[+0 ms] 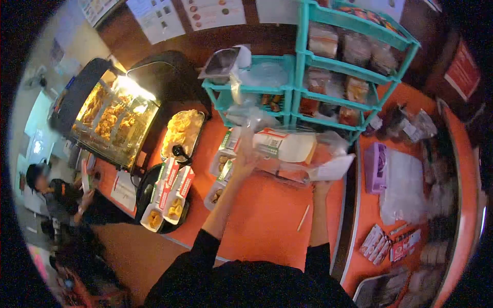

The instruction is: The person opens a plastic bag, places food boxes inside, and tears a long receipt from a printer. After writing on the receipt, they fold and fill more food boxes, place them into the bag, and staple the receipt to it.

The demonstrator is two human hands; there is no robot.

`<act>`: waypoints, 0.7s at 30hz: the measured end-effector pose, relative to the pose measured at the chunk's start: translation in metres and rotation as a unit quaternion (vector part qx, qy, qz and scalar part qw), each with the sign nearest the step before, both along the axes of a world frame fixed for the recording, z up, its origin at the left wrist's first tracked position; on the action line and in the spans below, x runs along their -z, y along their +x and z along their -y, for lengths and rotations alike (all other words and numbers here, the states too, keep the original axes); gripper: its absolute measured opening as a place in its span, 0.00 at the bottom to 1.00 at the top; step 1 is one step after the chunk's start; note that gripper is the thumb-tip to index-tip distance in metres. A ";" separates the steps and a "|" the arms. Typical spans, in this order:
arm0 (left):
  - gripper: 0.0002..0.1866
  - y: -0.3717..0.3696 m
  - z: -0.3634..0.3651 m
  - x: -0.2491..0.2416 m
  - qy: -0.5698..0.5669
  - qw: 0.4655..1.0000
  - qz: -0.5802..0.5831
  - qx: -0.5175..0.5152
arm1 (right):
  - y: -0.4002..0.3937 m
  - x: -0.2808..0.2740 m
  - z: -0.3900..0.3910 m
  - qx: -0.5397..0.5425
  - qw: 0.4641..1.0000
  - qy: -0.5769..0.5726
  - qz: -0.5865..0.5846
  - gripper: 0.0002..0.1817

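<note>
My left hand (248, 155) reaches forward over the orange counter (267, 220), smeared by motion, beside a carton with red and green print (272, 142). Its fingers blur into clear plastic (251, 120). My right hand (321, 189) grips the lower edge of a white carton (334, 168), tilted up off the counter. Between my hands and the shelves lie more white cartons (295, 146) and clear plastic. Left of my left forearm stand open food cartons (214, 196) with brown pieces in them. A thin wooden stick (303, 218) rests near my right forearm.
A lit glass food warmer (115, 115) stands left, beside a tray of yellow fried food (182, 131). Two filled cartons (167, 197) stand near the scale-like black base. Teal shelves (336, 77) rise at the back. A purple box (376, 167) sits right. Another person (61, 192) stands far left.
</note>
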State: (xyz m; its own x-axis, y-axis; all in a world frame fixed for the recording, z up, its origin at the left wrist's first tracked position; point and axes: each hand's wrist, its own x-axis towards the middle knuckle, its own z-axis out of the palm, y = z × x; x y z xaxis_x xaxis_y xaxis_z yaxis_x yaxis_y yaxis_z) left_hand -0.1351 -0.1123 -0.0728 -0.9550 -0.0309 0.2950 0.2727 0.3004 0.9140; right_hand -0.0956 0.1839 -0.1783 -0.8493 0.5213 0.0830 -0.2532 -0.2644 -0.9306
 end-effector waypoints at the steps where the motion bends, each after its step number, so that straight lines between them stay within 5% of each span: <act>1: 0.31 -0.010 -0.005 -0.019 0.098 0.990 0.043 0.089 | -0.005 -0.003 -0.009 -0.009 0.998 -0.034 -0.060 0.23; 4: 0.21 -0.037 -0.030 -0.027 0.109 0.989 0.020 0.099 | -0.006 -0.031 -0.013 -0.033 0.979 -0.114 -0.165 0.18; 8: 0.21 -0.051 -0.084 -0.007 0.147 0.985 0.004 0.093 | -0.009 -0.021 -0.052 0.140 0.989 0.025 -0.029 0.13; 11: 0.22 -0.052 -0.108 0.012 0.184 0.976 0.109 0.051 | -0.016 -0.034 -0.081 0.155 0.984 0.070 -0.044 0.10; 13: 0.22 -0.035 -0.121 -0.039 0.229 0.934 0.262 0.085 | -0.020 -0.053 -0.093 0.148 0.980 0.098 -0.085 0.09; 16: 0.21 -0.047 -0.165 -0.005 0.349 0.923 0.132 0.092 | -0.029 -0.071 -0.118 0.144 0.975 0.151 -0.071 0.11; 19: 0.19 -0.052 -0.182 0.006 0.355 0.912 0.162 0.127 | -0.024 -0.100 -0.127 -0.035 0.991 -0.120 -0.055 0.13; 21: 0.19 -0.051 -0.176 0.004 0.296 0.928 0.155 0.163 | -0.015 -0.091 -0.134 0.012 0.997 -0.065 -0.029 0.14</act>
State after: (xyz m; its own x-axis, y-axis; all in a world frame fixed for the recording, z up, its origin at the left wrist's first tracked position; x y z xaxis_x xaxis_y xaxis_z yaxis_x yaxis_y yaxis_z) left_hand -0.1861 0.0633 -0.0766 -0.9781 0.2064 0.0279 -0.0433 -0.3325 0.9421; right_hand -0.1105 0.3175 -0.0870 -0.8317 0.5517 0.0621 -0.3135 -0.3744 -0.8727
